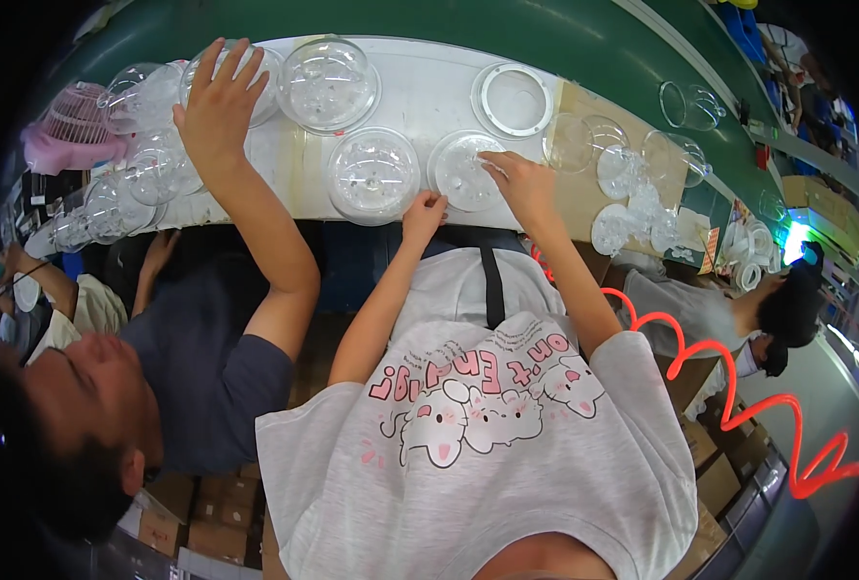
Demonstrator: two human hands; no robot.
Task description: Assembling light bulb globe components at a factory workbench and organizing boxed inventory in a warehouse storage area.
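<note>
Nearest to the camera is your grey shirt (545,464), with pink letters and cartoon animals on it. Beyond it, your right hand (526,184) reaches over the clear round disc (461,176), and its fingertips come down at the upper right part of this disc. The fingers of this grip are drawn together; I cannot tell if they pinch some small part. Your left hand (424,217) is at the lower left rim of the same disc, with fingers curled; I cannot tell if this grip holds the rim. The disc lies flat on the white worktop (439,82), near its front edge, in front of you.

Just beside it, on the left, stands a clear dome (373,174). Behind the disc, a little to the right, lies a white-rimmed ring (485,101). Farther right, clear round pieces (642,198) are gathered on and around a brown sheet (594,104). A red coiled hose (654,317) passes at your right side. At your left, a co-worker's hand (222,97) rests on another clear dome.
</note>
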